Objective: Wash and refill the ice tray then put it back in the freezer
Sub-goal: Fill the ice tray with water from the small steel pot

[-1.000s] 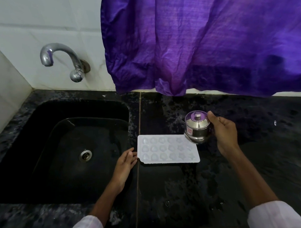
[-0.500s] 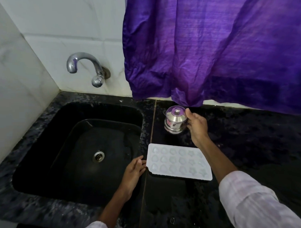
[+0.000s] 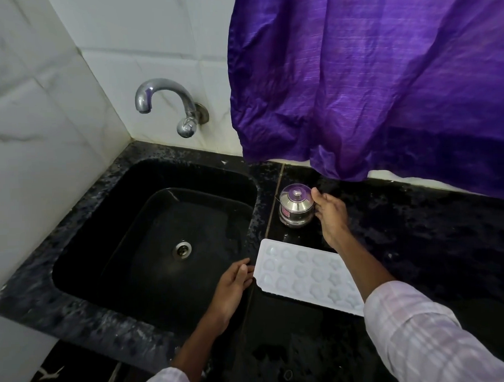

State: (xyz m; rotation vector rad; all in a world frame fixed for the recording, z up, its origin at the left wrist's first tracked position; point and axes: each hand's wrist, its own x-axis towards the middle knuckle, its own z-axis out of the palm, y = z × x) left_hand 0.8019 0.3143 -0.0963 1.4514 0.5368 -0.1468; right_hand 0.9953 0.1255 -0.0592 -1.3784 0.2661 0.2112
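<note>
Head view: your ice tray [image 3: 305, 277] lies flat on the dark tabletop [image 3: 435, 241], lower centre of the frame, just right of the black sink [image 3: 147, 177]. Part of its right end is hidden under your right forearm and sleeve. Your left hand [image 3: 234, 283] lies low at the seam between sink and tabletop, fingers loosely straight and holding nothing. Its fingertips are at the tray's left short edge, though I cannot tell whether they touch it. Your right hand [image 3: 330, 216] is above the tray in the frame, closed on a small steel container [image 3: 296, 209] with a knobbed lid, thumb up at the lid's rim. The container sits apart from the tray's top edge. The tap [image 3: 168, 105] is at upper left and the purple cloth [image 3: 370, 86] hangs across the upper right.

The tray looks like thin white plastic, so expect it to be light and to flex if you lift it by one corner. Its cells shine, but I cannot tell whether they hold water. If they do, the tray will be heavier and will spill at any tilt. The tabletop looks wet in places, so the rim is probably slippery. Take it by both short ends, thumbs on the flat rim and fingers beneath, and keep it level. Avoid pinching one long side, which would twist it.
</note>
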